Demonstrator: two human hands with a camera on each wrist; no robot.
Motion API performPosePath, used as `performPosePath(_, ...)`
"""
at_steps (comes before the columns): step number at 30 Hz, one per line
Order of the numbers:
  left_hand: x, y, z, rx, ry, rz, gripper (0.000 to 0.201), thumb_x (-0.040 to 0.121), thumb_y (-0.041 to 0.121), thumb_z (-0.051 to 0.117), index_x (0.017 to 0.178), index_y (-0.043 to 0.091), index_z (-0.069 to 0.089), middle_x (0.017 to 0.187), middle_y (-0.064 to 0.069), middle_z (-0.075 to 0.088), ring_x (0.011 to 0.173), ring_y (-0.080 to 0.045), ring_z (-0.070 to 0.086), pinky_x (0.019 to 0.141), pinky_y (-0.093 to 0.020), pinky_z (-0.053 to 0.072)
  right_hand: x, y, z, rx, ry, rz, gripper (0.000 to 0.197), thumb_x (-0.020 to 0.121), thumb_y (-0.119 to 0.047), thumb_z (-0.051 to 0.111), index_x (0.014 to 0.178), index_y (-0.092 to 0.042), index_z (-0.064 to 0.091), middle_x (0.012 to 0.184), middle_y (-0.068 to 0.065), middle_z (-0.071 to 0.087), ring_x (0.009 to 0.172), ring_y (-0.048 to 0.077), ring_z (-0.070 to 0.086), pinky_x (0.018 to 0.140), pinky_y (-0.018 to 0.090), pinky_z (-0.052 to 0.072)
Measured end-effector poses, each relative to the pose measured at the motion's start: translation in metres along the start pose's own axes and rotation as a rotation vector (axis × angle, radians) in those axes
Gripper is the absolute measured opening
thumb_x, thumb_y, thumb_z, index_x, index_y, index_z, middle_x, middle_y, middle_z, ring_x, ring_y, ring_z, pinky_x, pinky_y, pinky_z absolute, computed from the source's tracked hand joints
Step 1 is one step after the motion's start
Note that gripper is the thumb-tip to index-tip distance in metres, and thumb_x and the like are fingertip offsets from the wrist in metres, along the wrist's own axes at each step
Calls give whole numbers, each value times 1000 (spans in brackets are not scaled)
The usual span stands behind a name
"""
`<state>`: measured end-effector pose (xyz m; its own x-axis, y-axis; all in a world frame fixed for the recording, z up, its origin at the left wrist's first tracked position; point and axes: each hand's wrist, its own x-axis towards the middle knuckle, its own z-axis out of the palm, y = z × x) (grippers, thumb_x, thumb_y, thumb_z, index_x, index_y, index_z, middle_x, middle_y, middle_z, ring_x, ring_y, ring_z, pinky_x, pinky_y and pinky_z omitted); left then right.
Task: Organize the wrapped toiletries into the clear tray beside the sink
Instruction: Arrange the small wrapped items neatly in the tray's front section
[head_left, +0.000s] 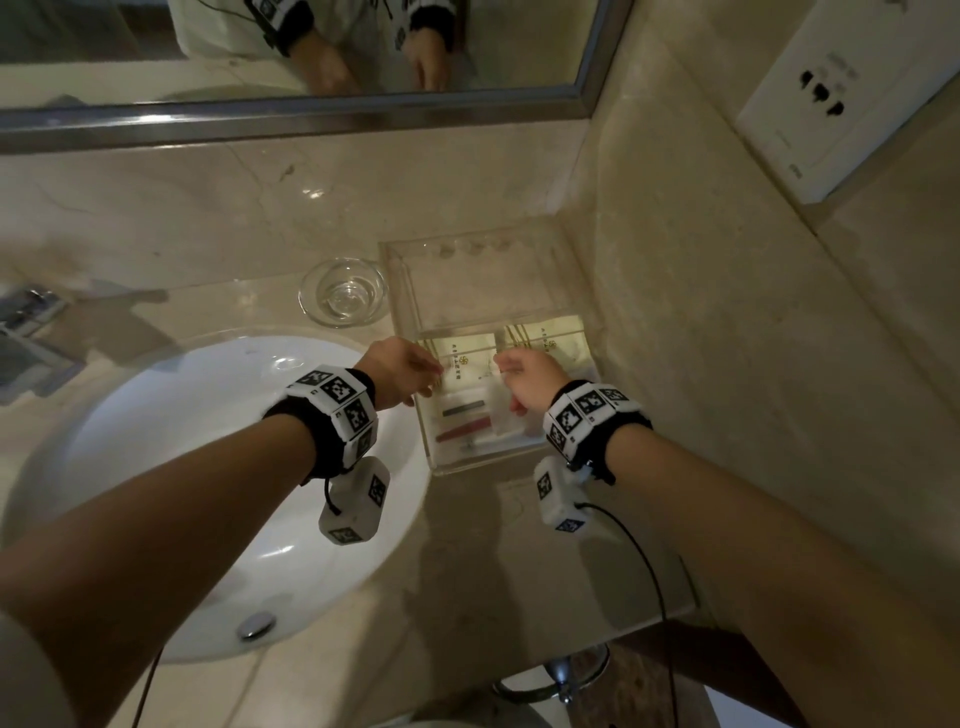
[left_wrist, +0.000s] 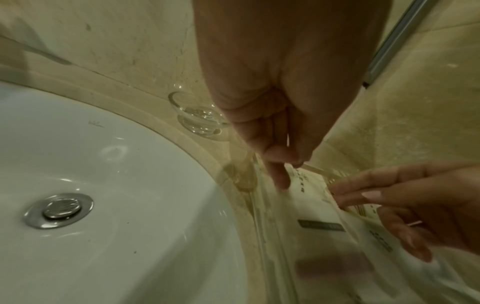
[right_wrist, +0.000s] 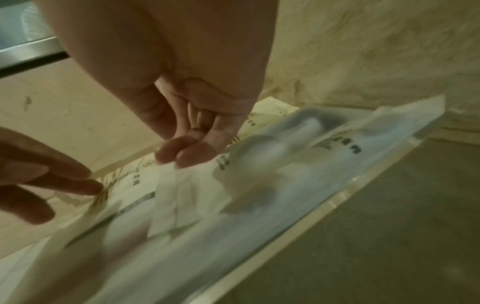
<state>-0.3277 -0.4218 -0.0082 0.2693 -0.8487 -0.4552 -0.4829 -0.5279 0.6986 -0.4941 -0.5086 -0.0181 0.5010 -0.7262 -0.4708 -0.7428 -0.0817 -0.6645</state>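
A clear tray (head_left: 483, 283) stands on the marble counter right of the sink. Its near half holds several wrapped toiletries: two printed packets (head_left: 464, 364) side by side, and a packet with a dark and a red stick (head_left: 465, 422). My left hand (head_left: 434, 371) hovers over the tray's left side, and its straight fingers (left_wrist: 281, 182) touch a printed packet (left_wrist: 306, 197). My right hand (head_left: 506, 371) is over the middle of the tray. Its thumb and forefinger (right_wrist: 182, 157) pinch the top edge of a white wrapped packet (right_wrist: 187, 193). The tray's far half shows nothing in it.
A small glass bowl (head_left: 343, 299) sits left of the tray. The white sink (head_left: 208, 467) with its metal drain (head_left: 256, 625) lies to the left. A mirror frame (head_left: 311, 117) runs along the back. The right wall carries a socket plate (head_left: 831, 93). The counter's front edge is near.
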Motion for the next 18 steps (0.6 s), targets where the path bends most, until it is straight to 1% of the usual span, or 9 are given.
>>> performPosePath(2, -1, -3, -2, 10, -11, 0, 23, 87, 10, 54, 105, 7, 68, 93, -14, 72, 84, -27, 69, 52, -20, 51, 1, -3, 2, 40, 0, 15, 39, 96, -1, 35, 132, -8, 49, 137, 14, 50, 55, 14, 53, 61, 29, 51)
performPosePath(4, -3, -4, -3, 11, -14, 7, 23, 88, 12, 53, 105, 8, 68, 97, -15, 73, 89, -27, 70, 53, -22, 51, 2, -6, 3, 54, -20, 24, 41, 94, 1, 37, 133, -8, 48, 128, 18, 56, 56, 14, 55, 66, 33, 54)
performPosePath(7, -4, -6, -5, 0, -7, 0, 23, 88, 12, 53, 106, 9, 68, 99, -13, 73, 89, -24, 70, 46, -14, 49, 3, -11, 5, 36, -61, 40, 45, 93, 1, 39, 137, -10, 45, 95, 16, 66, 58, 14, 57, 76, 36, 55)
performPosePath(9, -4, -6, -5, -8, -1, -5, 24, 89, 12, 52, 107, 9, 67, 100, -12, 72, 87, -22, 69, 43, -11, 47, 3, -14, 6, 26, -66, 43, 43, 94, -1, 40, 136, -10, 46, 89, 14, 66, 59, 14, 58, 74, 34, 55)
performPosePath(12, -3, -8, -6, -1, -6, -14, 25, 87, 11, 53, 107, 9, 67, 102, -13, 72, 92, -25, 69, 47, -14, 49, 3, -16, 5, 54, -11, 69, 37, 94, -2, 39, 127, -10, 53, 74, 7, 64, 57, 14, 59, 67, 26, 54)
performPosePath(13, -2, -9, -6, 3, -10, -15, 25, 87, 10, 53, 107, 10, 67, 103, -13, 72, 94, -26, 69, 48, -15, 49, 2, -17, 4, 76, 5, 83, 34, 94, -2, 39, 123, -10, 57, 75, 8, 65, 57, 14, 60, 68, 28, 55)
performPosePath(15, -1, -9, -6, 13, -13, -14, 25, 87, 10, 53, 107, 10, 67, 104, -13, 72, 96, -27, 68, 47, -14, 49, 0, -18, 4, 135, -10, 113, 27, 94, -4, 42, 113, -8, 61, 95, 15, 69, 58, 17, 60, 74, 34, 57)
performPosePath(16, -1, -10, -6, 16, -13, -13, 25, 87, 11, 54, 107, 11, 67, 105, -13, 72, 96, -28, 68, 48, -15, 50, -1, -19, 5, 163, -26, 120, 25, 94, -4, 44, 109, -6, 63, 107, 17, 66, 58, 18, 60, 73, 35, 57)
performPosePath(18, -1, -11, -5, 17, -9, -12, 24, 87, 11, 54, 107, 11, 67, 106, -13, 71, 97, -28, 68, 51, -18, 51, -3, -20, 7, 208, -39, 109, 22, 93, -2, 45, 105, -3, 64, 120, 16, 60, 56, 18, 59, 68, 33, 57)
